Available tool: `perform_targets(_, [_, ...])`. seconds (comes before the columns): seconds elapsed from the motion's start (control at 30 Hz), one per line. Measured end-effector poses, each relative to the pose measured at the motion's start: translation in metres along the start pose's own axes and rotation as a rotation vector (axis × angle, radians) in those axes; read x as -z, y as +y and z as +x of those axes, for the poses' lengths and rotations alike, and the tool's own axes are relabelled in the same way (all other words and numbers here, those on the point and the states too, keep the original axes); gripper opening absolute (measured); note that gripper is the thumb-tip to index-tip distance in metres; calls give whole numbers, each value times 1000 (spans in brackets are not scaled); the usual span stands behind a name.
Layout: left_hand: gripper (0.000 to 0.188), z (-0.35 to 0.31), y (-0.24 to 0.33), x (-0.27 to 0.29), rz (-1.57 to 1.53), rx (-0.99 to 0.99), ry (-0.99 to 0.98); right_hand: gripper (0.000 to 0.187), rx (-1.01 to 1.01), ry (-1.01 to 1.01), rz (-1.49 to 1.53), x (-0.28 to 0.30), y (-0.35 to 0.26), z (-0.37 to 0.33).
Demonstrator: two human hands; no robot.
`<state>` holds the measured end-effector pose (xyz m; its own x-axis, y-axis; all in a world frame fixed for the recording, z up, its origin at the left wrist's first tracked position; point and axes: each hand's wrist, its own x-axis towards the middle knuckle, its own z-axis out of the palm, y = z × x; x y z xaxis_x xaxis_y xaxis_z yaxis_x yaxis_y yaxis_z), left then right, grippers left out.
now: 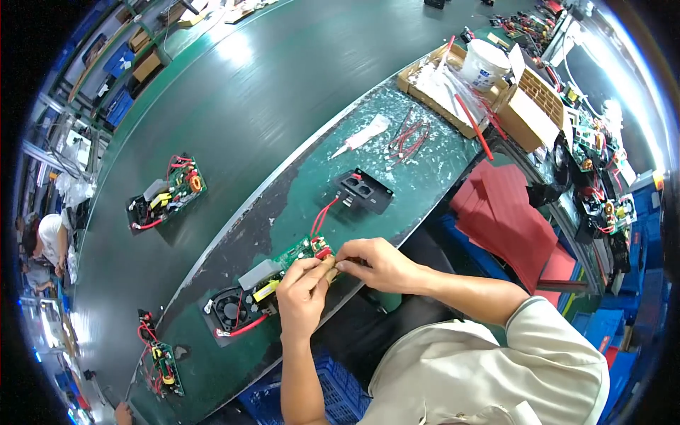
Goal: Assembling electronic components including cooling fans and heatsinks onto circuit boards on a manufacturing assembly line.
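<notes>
Left hand point(301, 294) and right hand point(372, 265) bunch together at the board point(292, 253) on the desk point(418, 191); can't tell what they're clamping, if anything. Fan's point(230, 309) in, red wires point(324, 216) reach the socket panel point(365, 191), but that's loose, so maybe halfway.

From my head, the wide camera looks down past my shirt point(482, 372) at my left hand point(302, 292) and right hand point(379, 265), which sit near, a little below the middle. The view reaches past the bench point(418, 193) to the shelves point(86, 74), straight edges bending toward its dark rim.
</notes>
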<state>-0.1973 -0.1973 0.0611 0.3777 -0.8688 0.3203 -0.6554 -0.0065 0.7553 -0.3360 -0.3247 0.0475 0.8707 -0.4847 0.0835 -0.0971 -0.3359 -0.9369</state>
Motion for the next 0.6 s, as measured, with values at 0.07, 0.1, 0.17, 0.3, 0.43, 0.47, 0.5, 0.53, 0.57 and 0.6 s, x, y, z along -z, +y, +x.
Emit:
perform_targets(0.07, [27, 0, -1, -2, -23, 14, -8, 14, -6, -8, -10, 3, 0, 0])
perform_targets(0.1, [28, -1, -4, -5, -7, 8, -9, 12, -11, -24, -16, 5, 1, -1])
perform_targets(0.17, [28, -5, -5, -5, 13, 10, -9, 13, 67, 37, -100, 16, -5, -5])
perform_targets(0.3, [22, 0, -1, -1, -40, 59, 33, 61, 414, 404, -553, 70, 11, -2])
perform_targets(0.43, [19, 2, -12, -8, -188, 167, 54, 59, 341, 271, -808, 90, 39, 23])
perform_targets(0.47, [18, 3, -11, -8, -217, 185, 61, 54, 387, 150, -846, 92, 44, 27])
perform_targets(0.5, [18, 5, -13, -10, -215, 181, 64, 54, 391, 153, -848, 97, 49, 27])
perform_targets(0.53, [18, 3, -17, -10, -247, 185, 77, 48, 359, 146, -811, 98, 45, 28])
perform_targets(0.57, [17, 1, -19, -10, -278, 188, 90, 42, 327, 139, -774, 99, 42, 30])
perform_targets(0.6, [17, -1, -20, -10, -272, 195, 100, 32, 398, 238, -724, 98, 37, 31])
